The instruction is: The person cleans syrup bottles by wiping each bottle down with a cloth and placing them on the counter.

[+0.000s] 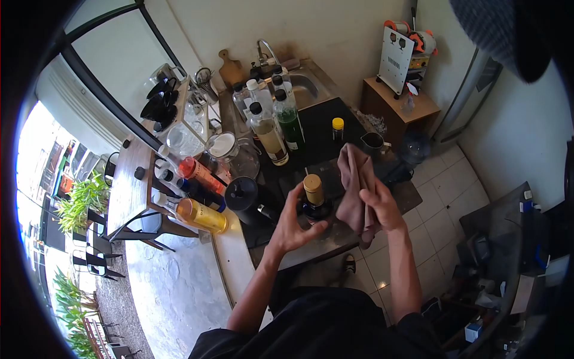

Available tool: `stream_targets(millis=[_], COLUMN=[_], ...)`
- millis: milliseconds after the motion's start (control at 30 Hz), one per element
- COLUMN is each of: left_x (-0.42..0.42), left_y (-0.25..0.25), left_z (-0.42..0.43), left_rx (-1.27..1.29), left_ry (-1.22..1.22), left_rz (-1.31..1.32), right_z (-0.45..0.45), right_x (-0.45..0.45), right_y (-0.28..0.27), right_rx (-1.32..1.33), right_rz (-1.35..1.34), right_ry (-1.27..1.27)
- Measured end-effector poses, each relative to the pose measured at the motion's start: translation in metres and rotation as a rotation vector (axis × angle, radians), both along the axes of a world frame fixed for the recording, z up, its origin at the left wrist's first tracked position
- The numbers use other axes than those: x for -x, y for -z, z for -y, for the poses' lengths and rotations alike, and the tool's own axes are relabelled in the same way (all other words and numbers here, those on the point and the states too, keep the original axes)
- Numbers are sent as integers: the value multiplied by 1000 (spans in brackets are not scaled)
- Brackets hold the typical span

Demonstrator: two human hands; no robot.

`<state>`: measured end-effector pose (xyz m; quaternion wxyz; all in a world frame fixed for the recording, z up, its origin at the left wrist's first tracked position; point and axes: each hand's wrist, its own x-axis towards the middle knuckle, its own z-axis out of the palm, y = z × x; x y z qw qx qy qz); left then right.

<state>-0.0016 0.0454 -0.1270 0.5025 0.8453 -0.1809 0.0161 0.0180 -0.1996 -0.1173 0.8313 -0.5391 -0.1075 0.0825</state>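
Observation:
My left hand (294, 222) is curved around the left side of a dark bottle (317, 210) with a gold cap, its thumb and fingers apart; whether it touches the glass is unclear. In my right hand (382, 206) hangs a brownish-mauve cloth (354, 197), pinched between thumb and fingers to the right of the bottle. The bottle stands upright near the front edge of the black counter mat. A small jar with a yellow lid (338, 128) stands behind the cloth.
Tall bottles (289, 122) stand before the sink (308, 90). Left are a black canister (242, 194), a glass jug (244, 160) and a yellow bottle (202, 216). A metal pitcher (373, 140) is at the back right, near a wooden cabinet (397, 107) bearing a machine.

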Motion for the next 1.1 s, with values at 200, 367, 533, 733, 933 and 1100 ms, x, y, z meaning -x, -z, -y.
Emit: stream_targets(millis=[200, 367, 533, 733, 933, 1100], left_x=[-4, -6, 3, -1, -1, -1], left_y=[38, 57, 57, 74, 73, 75], left_z=[10, 17, 29, 15, 22, 21], left_rx=[-27, 193, 26, -64, -56, -67], left_ry=[-45, -123, -276, -174, -325, -303], left_rz=[-56, 24, 175, 63, 63, 97], right_z=[-49, -111, -126, -82, -84, -70], right_x=[17, -2, -6, -24, -37, -50], right_y=[-41, -12, -8, -24, -16, 51], right_rx=[290, 622, 874, 870, 130, 211], right_rz=[329, 711, 715, 848, 410, 314], right_ry=[12, 451, 936, 610, 300, 402])
